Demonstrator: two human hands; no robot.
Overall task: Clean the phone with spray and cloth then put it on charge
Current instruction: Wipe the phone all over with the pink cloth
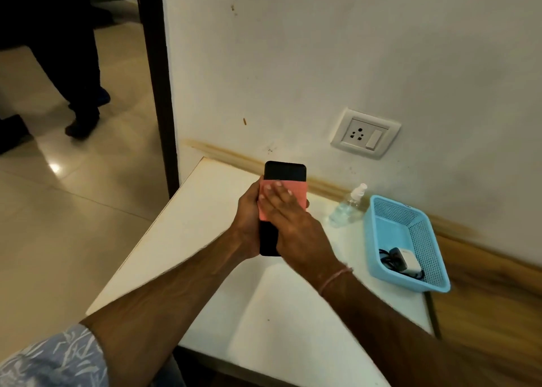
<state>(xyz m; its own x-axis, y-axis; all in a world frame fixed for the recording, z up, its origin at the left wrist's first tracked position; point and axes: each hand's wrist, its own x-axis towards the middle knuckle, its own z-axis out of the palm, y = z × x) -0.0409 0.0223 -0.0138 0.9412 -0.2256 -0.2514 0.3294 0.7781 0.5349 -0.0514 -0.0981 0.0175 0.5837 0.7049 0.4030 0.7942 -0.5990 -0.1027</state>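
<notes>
**A:** where was the phone [285, 169] then?

**B:** held over the surface [205, 210], long axis 12 to 6. Left hand [247, 210] gripped its 9 o'clock edge, and the right hand [293, 228] had its fingers [275, 199] flat, pressing the pink cloth [298, 190] on the screen

**A:** any branding?

**B:** nothing readable. Charger [407, 259] sat at 4 o'clock in the blue basket [437, 257], nearer the right hand

Left hand [247, 219]: curled round the left edge of the phone [285, 170], holding it above the worktop [181, 228].
Right hand [293, 228]: flat, fingers [275, 196] straight and together, pressing the cloth [297, 187] onto the phone.
Arms: both stretched forward, forearms bare, converging at the hands.
</notes>
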